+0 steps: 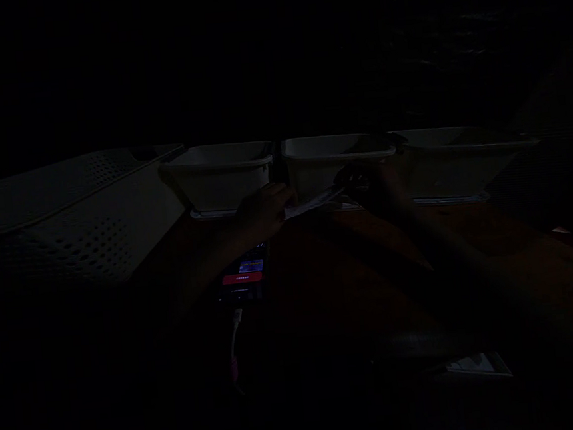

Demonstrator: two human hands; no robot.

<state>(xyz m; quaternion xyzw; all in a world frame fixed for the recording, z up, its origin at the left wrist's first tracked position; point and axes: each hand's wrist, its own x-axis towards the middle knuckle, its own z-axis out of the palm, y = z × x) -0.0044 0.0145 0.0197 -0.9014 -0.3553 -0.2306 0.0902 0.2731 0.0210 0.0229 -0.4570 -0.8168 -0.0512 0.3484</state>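
Note:
The scene is very dark. Between my two hands stretches a thin, pale, flat strip [313,203], slightly shiny; its exact kind cannot be made out. My left hand [267,210] has its fingers closed at the strip's left end. At the raised right end, my right hand [371,179] is bent over with its fingers closed on it. Both hands are just in front of the middle white bin [313,172]. Below my left hand lies a phone [242,279] with a lit screen, partly covered by my forearm.
A left white bin [228,186] and a right white bin [447,167] flank the middle one. A large perforated basket [141,214] stands at the left. A white cable [234,333] runs from the phone. A pale flat piece [477,364] lies on the dark reddish-brown table [311,273].

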